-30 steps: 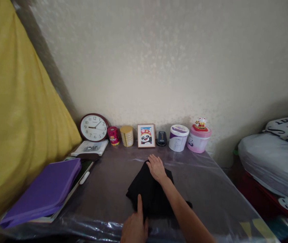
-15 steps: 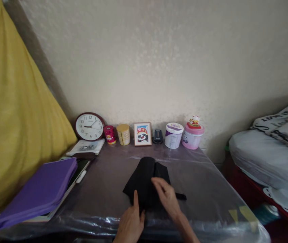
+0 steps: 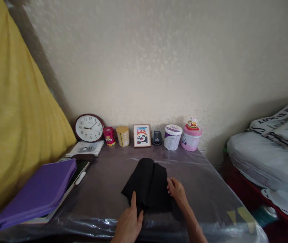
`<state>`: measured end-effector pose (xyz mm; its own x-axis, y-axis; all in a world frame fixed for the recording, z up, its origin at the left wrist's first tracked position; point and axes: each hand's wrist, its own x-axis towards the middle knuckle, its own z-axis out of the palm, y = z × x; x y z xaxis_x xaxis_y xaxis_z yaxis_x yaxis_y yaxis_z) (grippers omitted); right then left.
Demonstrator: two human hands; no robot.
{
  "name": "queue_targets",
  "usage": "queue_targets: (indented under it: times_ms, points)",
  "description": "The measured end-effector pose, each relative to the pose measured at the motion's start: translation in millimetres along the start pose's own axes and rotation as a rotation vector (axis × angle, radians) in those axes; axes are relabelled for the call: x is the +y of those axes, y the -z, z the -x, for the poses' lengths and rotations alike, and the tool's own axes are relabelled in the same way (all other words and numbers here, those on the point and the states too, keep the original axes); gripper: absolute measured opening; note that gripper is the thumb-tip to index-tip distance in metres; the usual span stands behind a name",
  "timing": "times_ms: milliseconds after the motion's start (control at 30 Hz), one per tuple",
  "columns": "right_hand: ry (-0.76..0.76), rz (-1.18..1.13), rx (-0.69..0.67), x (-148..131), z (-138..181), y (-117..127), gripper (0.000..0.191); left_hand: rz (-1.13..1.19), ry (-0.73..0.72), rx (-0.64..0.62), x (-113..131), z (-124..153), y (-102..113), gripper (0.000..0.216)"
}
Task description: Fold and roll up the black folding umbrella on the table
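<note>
Left hand [image 3: 128,221] loosely open, index finger extended onto lower left of black cloth [image 3: 141,178]. Right hand [image 3: 177,189] has curled fingers at cloth's right edge; can't tell if pinching. Cloth lies on near-middle of table [image 3: 197,179], looks part-folded: lengthwise fold made, outer edges not yet lined up. Behind: red tin [image 3: 109,137], yellow-lidded tub [image 3: 123,137], purple-white tub [image 3: 172,139], pink tub [image 3: 190,141]. Tubs lidded, contents hidden.

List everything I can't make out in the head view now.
Head view:
Black fabric: underside hidden by its upper layers.
Left hand: forearm cut off by bottom edge.
Right hand: too small to tell whether it pinches.
White-and-purple tub: fine print too small.
Lettered bundle: cut off by right edge.
</note>
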<state>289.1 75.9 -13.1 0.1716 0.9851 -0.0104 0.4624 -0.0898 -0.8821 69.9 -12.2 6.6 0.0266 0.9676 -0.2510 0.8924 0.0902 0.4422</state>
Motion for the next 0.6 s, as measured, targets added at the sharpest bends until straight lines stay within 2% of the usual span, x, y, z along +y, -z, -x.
queue_targets:
  times_ms: [167,233,367,600]
  points:
    - [0.103,0.250,0.179,-3,-4,1,0.030,0.004,0.001,0.009,-3,-1,-3,0.063]
    - [0.133,0.327,0.197,-2,-6,1,0.029,0.025,0.001,0.003,-3,-2,-3,0.063]
    - [0.130,0.292,0.153,2,-10,-2,0.030,0.079,0.003,-0.026,-5,-3,0,0.064]
    - [0.095,0.203,0.180,-2,-17,-4,0.032,0.149,-0.008,-0.025,-7,-3,1,0.065]
